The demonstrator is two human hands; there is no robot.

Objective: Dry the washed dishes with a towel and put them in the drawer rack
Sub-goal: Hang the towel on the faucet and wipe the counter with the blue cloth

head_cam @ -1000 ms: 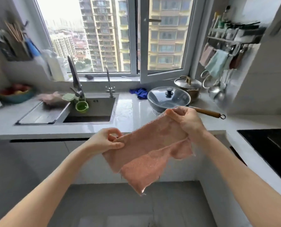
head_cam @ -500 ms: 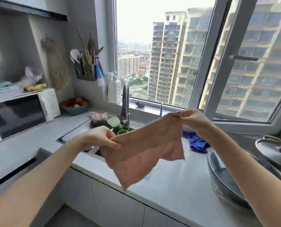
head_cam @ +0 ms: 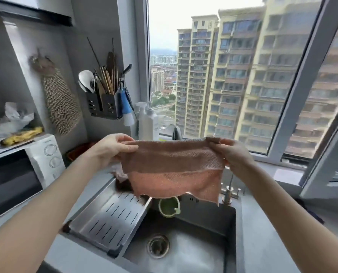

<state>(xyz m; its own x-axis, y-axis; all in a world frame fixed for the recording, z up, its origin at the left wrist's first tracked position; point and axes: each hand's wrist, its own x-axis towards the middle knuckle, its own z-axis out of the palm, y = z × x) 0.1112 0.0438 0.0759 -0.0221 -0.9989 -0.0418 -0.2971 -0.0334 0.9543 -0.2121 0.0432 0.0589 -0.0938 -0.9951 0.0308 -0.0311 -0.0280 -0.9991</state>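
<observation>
The pink towel [head_cam: 172, 166], which hung slanted and bunched a second ago with the left hand [head_cam: 113, 148] lower than the right hand [head_cam: 231, 152], is now pulled wide and level between them, its top edge taut. Both hands have risen and drawn apart. The person has stepped up from well back of the counter, and the towel now hangs over the sink [head_cam: 229, 223].

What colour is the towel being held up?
Salmon pink, with a darker brownish band across the top of the towel; seen in the head view.
</observation>
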